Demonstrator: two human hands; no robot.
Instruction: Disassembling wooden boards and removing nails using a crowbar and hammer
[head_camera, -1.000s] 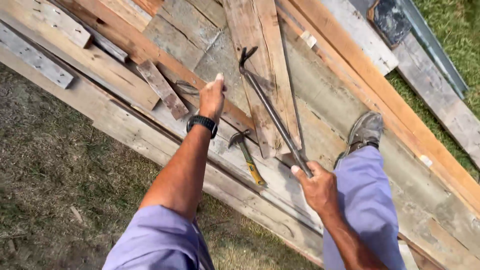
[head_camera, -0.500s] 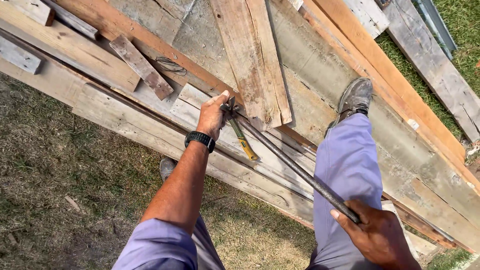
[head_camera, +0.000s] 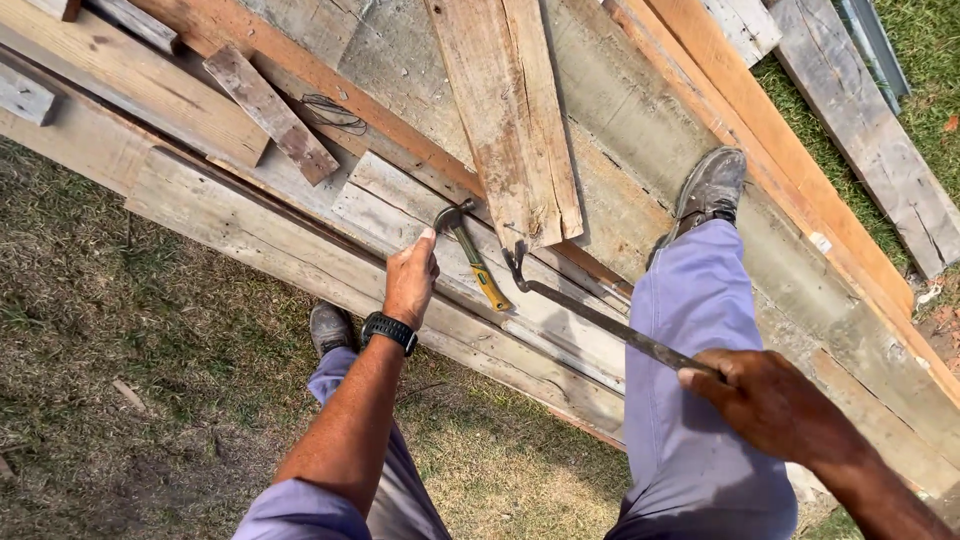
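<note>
Head view, looking down at your own two hands: your right hand (head_camera: 768, 402) is closed in a fist around the far end of the long dark steel pry bar (head_camera: 600, 322), and the bar's hooked claw sits at the lower end of the weathered reddish-grey plank (head_camera: 508, 110) that lies on top of the stack. Your left hand (head_camera: 410, 280), with the black wristwatch (head_camera: 389, 330) on it, is loosely curled, knuckles up, fingertips resting on the pale grey board (head_camera: 420, 215) just beside the head of the yellow-handled claw hammer (head_camera: 472, 255); whether it is actually gripping anything I cannot tell.

Risks, as I judge them. If the claw has only a shallow bite, a hard pull could let the bar slip free and swing toward your right leg or your left hand, which is near the claw. If the plank lifts suddenly, your weight on the bar could tip you back, since your right foot in the worn grey boot (head_camera: 712, 185) stands up on the sloping timber while the other boot (head_camera: 330, 325) is down on the dry grass. The hammer lies loose on the boards and could slide off if they jolt.

The bar itself looks rusty and dull, thin and straight along its shaft, running from your fist up to its curved, forked tip.
</note>
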